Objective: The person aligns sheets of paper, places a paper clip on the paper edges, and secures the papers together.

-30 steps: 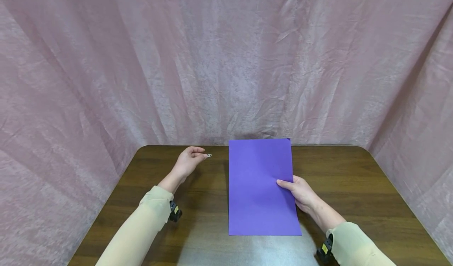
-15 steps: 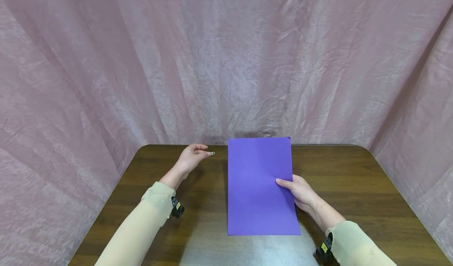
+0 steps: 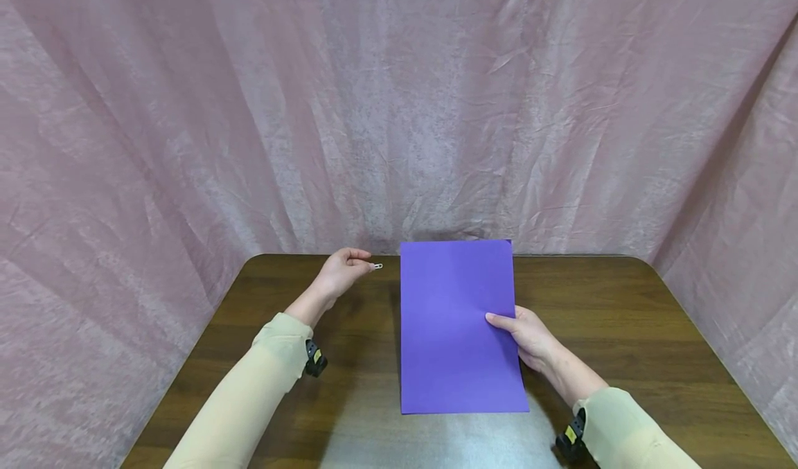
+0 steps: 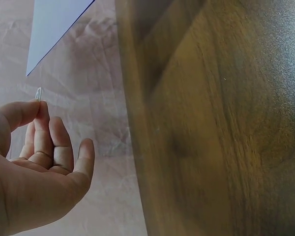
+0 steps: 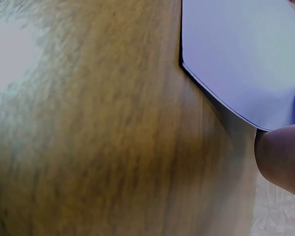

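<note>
Purple paper, perhaps more than one sheet, is held up over the table by my right hand. The thumb lies on its front near the right edge, and the other fingers are hidden behind. In the right wrist view the paper looks pale, with its lower edge bowed beside the hand. Left of the paper, my left hand pinches a small white paper clip between thumb and index finger. In the left wrist view the clip points toward a paper corner, a small gap apart.
A dark brown wooden table with rounded far corners lies under both hands. Pink velvety curtain hangs behind it and along the sides. A bright glare shows on the table's near part.
My left hand has moved right and slightly away from me, bringing the paper clip closer to the paper's upper left corner. The paper and right hand have shifted only slightly up and left.
</note>
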A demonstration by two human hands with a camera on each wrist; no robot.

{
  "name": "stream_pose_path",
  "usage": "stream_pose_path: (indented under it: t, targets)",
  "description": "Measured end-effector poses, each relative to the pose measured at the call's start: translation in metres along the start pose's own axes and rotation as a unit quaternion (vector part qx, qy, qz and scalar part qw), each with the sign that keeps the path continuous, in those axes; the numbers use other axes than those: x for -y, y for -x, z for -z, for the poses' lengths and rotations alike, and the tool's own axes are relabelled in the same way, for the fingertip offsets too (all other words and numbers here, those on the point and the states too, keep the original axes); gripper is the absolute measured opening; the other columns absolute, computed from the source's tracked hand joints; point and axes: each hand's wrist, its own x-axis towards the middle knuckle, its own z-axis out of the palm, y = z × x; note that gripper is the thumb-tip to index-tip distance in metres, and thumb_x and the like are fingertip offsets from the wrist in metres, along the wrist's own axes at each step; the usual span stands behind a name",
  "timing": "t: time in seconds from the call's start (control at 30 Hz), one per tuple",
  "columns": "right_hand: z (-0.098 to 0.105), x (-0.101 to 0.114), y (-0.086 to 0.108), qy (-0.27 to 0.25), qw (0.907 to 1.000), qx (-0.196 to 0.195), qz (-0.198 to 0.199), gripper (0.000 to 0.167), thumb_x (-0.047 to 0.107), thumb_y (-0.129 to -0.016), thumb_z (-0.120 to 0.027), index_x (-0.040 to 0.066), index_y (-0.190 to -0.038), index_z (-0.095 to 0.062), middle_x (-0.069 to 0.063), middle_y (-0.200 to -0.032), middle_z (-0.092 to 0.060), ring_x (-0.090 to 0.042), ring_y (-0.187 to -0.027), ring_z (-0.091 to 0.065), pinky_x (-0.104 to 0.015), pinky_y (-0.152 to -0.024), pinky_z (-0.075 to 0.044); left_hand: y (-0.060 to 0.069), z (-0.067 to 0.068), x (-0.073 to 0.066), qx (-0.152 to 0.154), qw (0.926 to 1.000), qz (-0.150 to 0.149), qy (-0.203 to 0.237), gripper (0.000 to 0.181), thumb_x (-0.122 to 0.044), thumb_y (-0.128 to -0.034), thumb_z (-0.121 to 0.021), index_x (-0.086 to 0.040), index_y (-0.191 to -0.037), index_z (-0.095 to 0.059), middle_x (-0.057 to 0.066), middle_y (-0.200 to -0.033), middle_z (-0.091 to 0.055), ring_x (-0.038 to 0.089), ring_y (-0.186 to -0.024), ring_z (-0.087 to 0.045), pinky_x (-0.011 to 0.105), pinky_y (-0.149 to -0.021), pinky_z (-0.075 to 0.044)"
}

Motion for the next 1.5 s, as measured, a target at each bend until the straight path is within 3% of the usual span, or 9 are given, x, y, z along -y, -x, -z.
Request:
stream_pose_path:
  t: [0.13, 0.3, 0.47, 0.67, 0.9, 1.03, 1.5]
  targets:
    - [-0.001, 0.001, 0.0, -0.003, 1.0, 0.002, -0.001, 0.008, 0.012, -0.102, -0.064, 0.008, -0.108, -0.065, -0.006, -0.089, -0.076, -0.02, -0.08, -0.074, -0.036, -0.072, -0.06, -0.003, -0.002, 0.0, 0.0, 1.0, -0.005, 0.0, 0.038, -0.015, -0.0976, -0.068, 0.001, -0.131, -0.058, 0.021, -0.118, -0.069, 0.022, -0.1, -0.064, 0.036, -0.09, -0.05]
    - [-0.003, 0.002, 0.0, -0.004, 1.0, 0.005, 0.0, 0.007, 0.011, -0.101, -0.064, 0.009, -0.108, -0.065, -0.006, -0.089, -0.076, -0.02, -0.08, -0.074, -0.035, -0.071, -0.06, -0.005, -0.004, -0.002, 0.0, 1.0, 0.0, 0.01, 0.038, -0.013, -0.0969, -0.068, 0.001, -0.13, -0.058, 0.014, -0.11, -0.071, 0.019, -0.092, -0.063, 0.032, -0.083, -0.052]
    - [-0.004, 0.003, 0.0, -0.006, 1.0, 0.007, 0.002, 0.006, 0.011, -0.101, -0.064, 0.009, -0.107, -0.066, -0.006, -0.088, -0.076, -0.02, -0.08, -0.074, -0.035, -0.071, -0.06, -0.007, -0.007, -0.004, 0.01, 0.9989, 0.003, 0.045, 0.042, -0.009, -0.0974, -0.067, 0.006, -0.134, -0.053, 0.014, -0.107, -0.071, 0.02, -0.089, -0.066, 0.043, -0.091, -0.056]
    - [-0.005, 0.003, -0.001, -0.007, 0.9999, 0.012, 0.004, 0.005, 0.011, -0.101, -0.064, 0.009, -0.105, -0.066, -0.006, -0.087, -0.076, -0.02, -0.079, -0.074, -0.035, -0.07, -0.06, -0.008, -0.01, -0.005, 0.016, 0.9981, 0.009, 0.058, 0.043, -0.009, -0.0981, -0.066, 0.007, -0.135, -0.052, 0.014, -0.108, -0.07, 0.02, -0.089, -0.067, 0.054, -0.1, -0.051]
    - [-0.005, 0.003, -0.001, -0.007, 0.9999, 0.012, 0.006, 0.007, 0.011, -0.101, -0.065, 0.008, -0.107, -0.066, -0.006, -0.088, -0.076, -0.02, -0.08, -0.074, -0.035, -0.071, -0.06, -0.008, -0.012, -0.009, 0.012, 0.9978, 0.012, 0.064, 0.038, -0.009, -0.0975, -0.067, 0.003, -0.131, -0.055, 0.013, -0.106, -0.07, 0.022, -0.089, -0.067, 0.043, -0.091, -0.057]
    - [-0.005, 0.004, -0.001, -0.007, 0.9998, 0.015, 0.007, 0.008, 0.011, -0.101, -0.064, 0.007, -0.107, -0.065, -0.006, -0.088, -0.076, -0.02, -0.08, -0.074, -0.035, -0.071, -0.06, -0.009, -0.013, -0.011, 0.007, 0.9977, 0.013, 0.066, 0.038, -0.008, -0.0973, -0.067, 0.004, -0.131, -0.054, 0.01, -0.101, -0.069, 0.019, -0.086, -0.066, 0.046, -0.092, -0.056]
    - [-0.006, 0.004, -0.002, -0.007, 0.9998, 0.013, 0.012, 0.008, 0.011, -0.101, -0.065, 0.009, -0.108, -0.066, -0.006, -0.089, -0.076, -0.02, -0.08, -0.074, -0.035, -0.071, -0.06, -0.013, -0.015, -0.018, 0.004, 0.9985, -0.001, 0.055, 0.044, -0.008, -0.0953, -0.068, 0.009, -0.132, -0.051, 0.008, -0.094, -0.067, 0.017, -0.079, -0.061, 0.034, -0.077, -0.058]
